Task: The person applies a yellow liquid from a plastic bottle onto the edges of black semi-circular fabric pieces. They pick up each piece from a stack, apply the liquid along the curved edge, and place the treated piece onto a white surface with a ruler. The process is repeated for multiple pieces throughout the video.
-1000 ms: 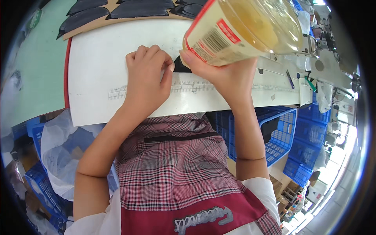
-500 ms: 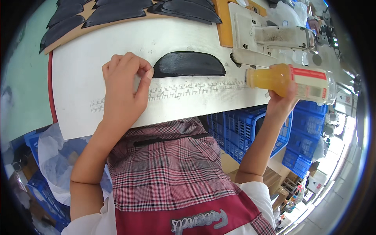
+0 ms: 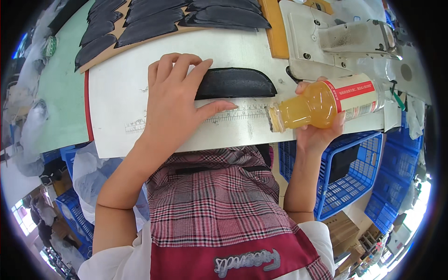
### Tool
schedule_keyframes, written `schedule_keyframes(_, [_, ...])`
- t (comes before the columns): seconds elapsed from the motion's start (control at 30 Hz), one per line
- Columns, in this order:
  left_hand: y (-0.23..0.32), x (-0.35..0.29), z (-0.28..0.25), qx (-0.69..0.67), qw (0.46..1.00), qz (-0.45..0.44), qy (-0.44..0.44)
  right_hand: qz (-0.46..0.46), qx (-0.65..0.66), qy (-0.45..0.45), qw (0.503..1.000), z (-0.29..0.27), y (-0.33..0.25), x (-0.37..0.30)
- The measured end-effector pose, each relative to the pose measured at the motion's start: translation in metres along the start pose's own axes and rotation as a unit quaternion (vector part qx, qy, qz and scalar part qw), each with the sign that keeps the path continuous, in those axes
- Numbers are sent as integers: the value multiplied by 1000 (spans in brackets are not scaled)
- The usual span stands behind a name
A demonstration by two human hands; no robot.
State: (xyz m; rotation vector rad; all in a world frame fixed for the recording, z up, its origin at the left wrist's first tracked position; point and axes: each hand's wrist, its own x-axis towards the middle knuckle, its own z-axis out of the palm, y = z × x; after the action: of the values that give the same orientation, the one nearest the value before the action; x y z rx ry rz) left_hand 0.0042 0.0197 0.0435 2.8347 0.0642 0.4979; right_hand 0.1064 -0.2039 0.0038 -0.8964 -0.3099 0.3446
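A black half-moon shaped piece point(image 3: 237, 83) lies on the white work surface, its straight edge just above a printed ruler scale. My left hand point(image 3: 175, 95) is at its left end, thumb stretched out over the ruler and apart from the fingers; the index fingertip is by the piece's upper left corner. Whether it touches the piece I cannot tell. My right hand point(image 3: 317, 133) is wrapped round a bottle point(image 3: 322, 103) of yellow-orange liquid with a red and cream label. The bottle lies sideways in the grip, its neck pointing left, close to the piece's right end.
Several similar black pieces point(image 3: 154, 21) lie in rows on a brown board at the back. A pale sewing machine point(image 3: 352, 37) stands at the back right. Below the table's front edge are a blue crate point(image 3: 347, 186) at right and a plastic bag point(image 3: 88, 179) at left.
My left thumb has come away from the fingertips and swung out to the right. The bottle has moved left and nearer the front edge, its neck now tipped down toward me.
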Motion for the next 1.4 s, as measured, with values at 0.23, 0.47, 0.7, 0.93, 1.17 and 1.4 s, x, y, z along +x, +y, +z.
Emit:
schedule_keyframes(0.23, [0,-4,-13,28,999,13,18,-16,1,-15,1000,15,0,-1])
schedule_keyframes(0.47, [4,-6,-21,-14,999,28,18,-8,6,0,1000,17,0,-2])
schedule_keyframes(0.7, [-6,-5,-28,-375,881,-283,-58,22,32,-15,999,7,-1,-2])
schedule_keyframes(0.93, [-15,-9,-34,-325,896,-288,-94,-1,4,28,1000,18,4,-1])
schedule_keyframes(1.17, [-7,0,-46,-358,894,-258,-75,16,19,-34,999,23,5,-2])
schedule_keyframes(1.4, [2,30,-58,-534,812,-200,-125,40,3,-128,991,20,11,-1])
